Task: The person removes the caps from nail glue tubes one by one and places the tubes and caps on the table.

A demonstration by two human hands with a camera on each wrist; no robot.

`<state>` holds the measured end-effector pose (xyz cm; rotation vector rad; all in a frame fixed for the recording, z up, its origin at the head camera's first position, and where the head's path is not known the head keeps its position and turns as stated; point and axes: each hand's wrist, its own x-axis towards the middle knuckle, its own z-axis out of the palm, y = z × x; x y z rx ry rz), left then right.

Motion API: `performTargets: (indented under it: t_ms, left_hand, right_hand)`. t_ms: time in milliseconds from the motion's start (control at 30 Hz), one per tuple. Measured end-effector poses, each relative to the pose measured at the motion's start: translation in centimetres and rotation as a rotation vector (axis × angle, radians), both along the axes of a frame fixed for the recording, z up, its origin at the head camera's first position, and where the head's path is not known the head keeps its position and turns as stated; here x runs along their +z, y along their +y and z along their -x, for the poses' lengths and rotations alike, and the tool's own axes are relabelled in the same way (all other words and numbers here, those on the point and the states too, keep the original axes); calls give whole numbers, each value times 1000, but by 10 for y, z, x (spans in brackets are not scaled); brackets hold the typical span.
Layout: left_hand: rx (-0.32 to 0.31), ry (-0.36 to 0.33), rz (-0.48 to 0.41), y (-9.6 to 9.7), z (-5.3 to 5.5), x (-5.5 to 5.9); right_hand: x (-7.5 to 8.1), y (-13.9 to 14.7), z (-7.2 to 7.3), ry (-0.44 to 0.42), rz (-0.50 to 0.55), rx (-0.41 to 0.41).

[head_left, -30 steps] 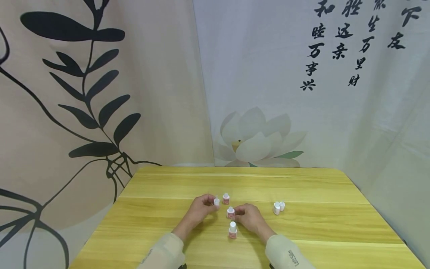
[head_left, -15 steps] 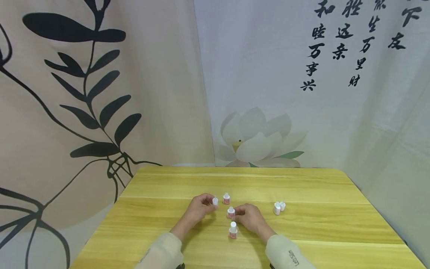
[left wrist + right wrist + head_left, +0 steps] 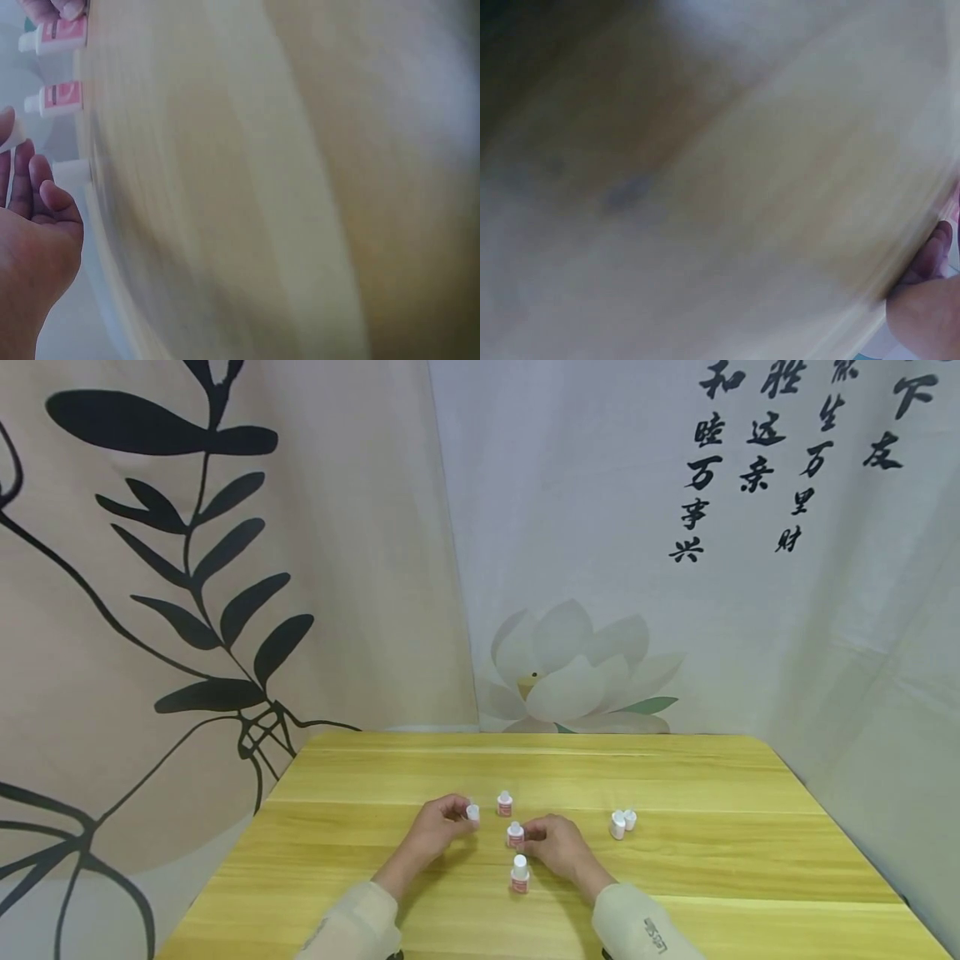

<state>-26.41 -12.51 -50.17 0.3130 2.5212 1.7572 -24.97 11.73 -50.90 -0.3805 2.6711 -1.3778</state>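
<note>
My left hand (image 3: 441,827) pinches a small white cap (image 3: 472,812) between fingertips and thumb, above the table and left of the bottles. My right hand (image 3: 557,845) holds the side of the middle bottle (image 3: 515,836), a small white one with a pink label and narrow tip. Behind it stands a similar bottle (image 3: 505,805) with a narrow tip. A third bottle (image 3: 520,875), topped by a wider white cap, stands nearest me. In the left wrist view, a white cylinder (image 3: 73,172) stands near my left fingers. The right wrist view shows only part of my right hand (image 3: 930,285).
Two white caps (image 3: 624,822) stand side by side on the wooden table (image 3: 712,877), to the right of my right hand. Behind the table's far edge hangs a printed curtain (image 3: 375,568) with leaves, a flower and black characters.
My left hand has drawn a little to the left with the white cap, away from the bottles. My right hand and the middle bottle stay where they were.
</note>
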Motion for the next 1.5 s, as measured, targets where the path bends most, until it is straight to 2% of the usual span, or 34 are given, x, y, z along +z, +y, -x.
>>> performTargets:
  t_ms: [267, 500, 900, 1200, 1500]
  left_hand:
    - [12, 7, 17, -11, -4, 0]
    - [13, -42, -4, -17, -1, -3]
    - [3, -58, 12, -17, -2, -4]
    - [-21, -65, 45, -18, 0, -5]
    - [-39, -100, 34, -18, -1, -8]
  right_hand:
    - [-1, 0, 0, 13, -8, -10]
    - [-2, 1, 0, 15, -15, 2]
    - [0, 2, 0, -4, -9, -6]
    - [0, 2, -1, 19, -20, 3]
    - [0, 3, -1, 36, -26, 2]
